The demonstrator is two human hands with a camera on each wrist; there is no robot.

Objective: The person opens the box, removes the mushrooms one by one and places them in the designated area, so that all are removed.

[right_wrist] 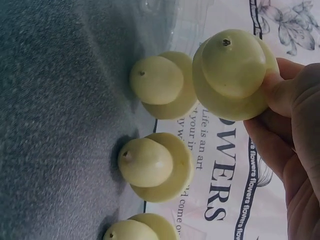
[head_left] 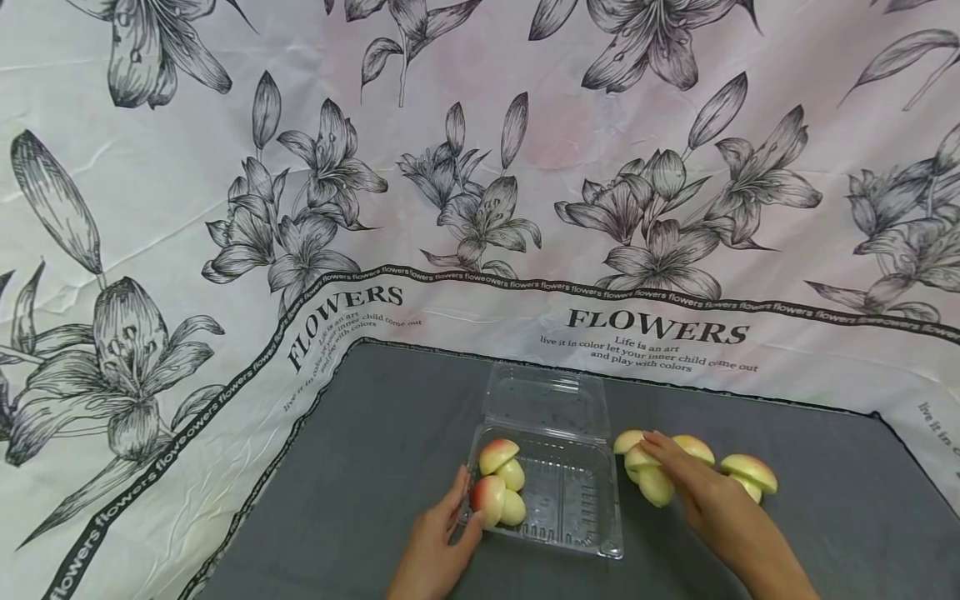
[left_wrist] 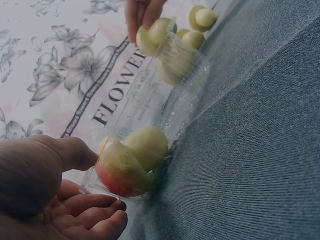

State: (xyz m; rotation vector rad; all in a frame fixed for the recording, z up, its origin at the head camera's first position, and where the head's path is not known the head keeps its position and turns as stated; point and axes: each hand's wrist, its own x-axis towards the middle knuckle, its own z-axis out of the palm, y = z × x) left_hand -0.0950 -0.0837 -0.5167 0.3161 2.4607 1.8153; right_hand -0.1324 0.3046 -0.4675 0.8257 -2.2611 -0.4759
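Note:
A clear plastic clamshell box [head_left: 577,500] lies with its lid folded back on the grey table. Along its left side inside are two artificial mushrooms [head_left: 489,498], pale yellow-green with red-blushed caps. My left hand [head_left: 441,533] pinches the box's near left corner, thumb by the nearer mushroom and fingers outside the wall. To the right of the box, my right hand [head_left: 701,492] holds another mushroom [right_wrist: 232,65] by its cap, raised above the others. Three more mushrooms [right_wrist: 147,162] stand in a row beneath and beside that hand; the right hand partly covers them in the head view.
The open lid [head_left: 543,400] lies flat behind the box. A white cloth [head_left: 480,308] with black flower drawings and lettering rises behind and to the left of the grey table surface [head_left: 375,442].

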